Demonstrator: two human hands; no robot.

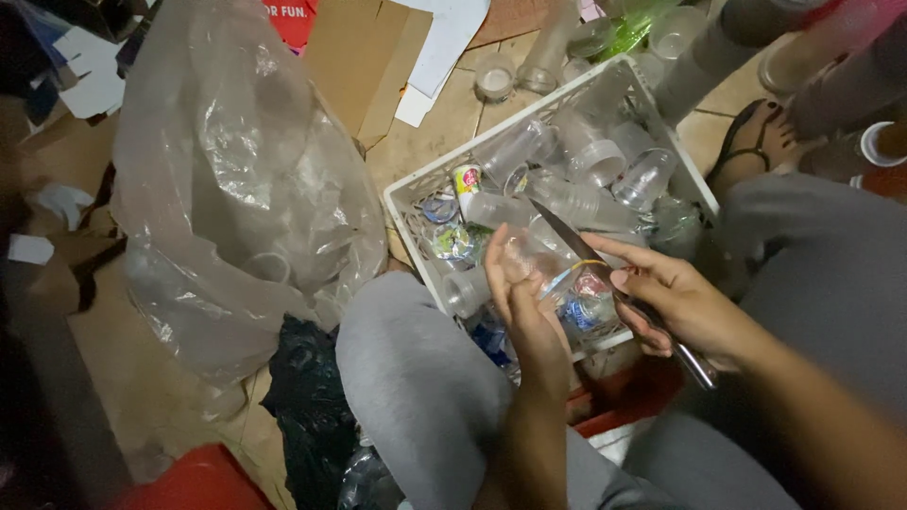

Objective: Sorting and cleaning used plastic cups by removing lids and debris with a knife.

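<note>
Landmark: white crate (408, 210). Inside it's packed w/ clear plastic cups (605, 161) & bottles, no bare floor of the crate showing; a hand gets in only from above. Left of crate: big clear plastic bag (236, 179) bulges right up near the rim, blocks that side. Near edge: grey-clad knees (416, 368) press against it, w/ black bag (307, 397) lower left. Far side: cardboard sheets (364, 57) lie flat, low, passable over. Right corner: sandalled foot (756, 137) close by.

A clear plastic cup (540, 269) lies tilted over the crate, a knife (605, 274) blade against it.
</note>
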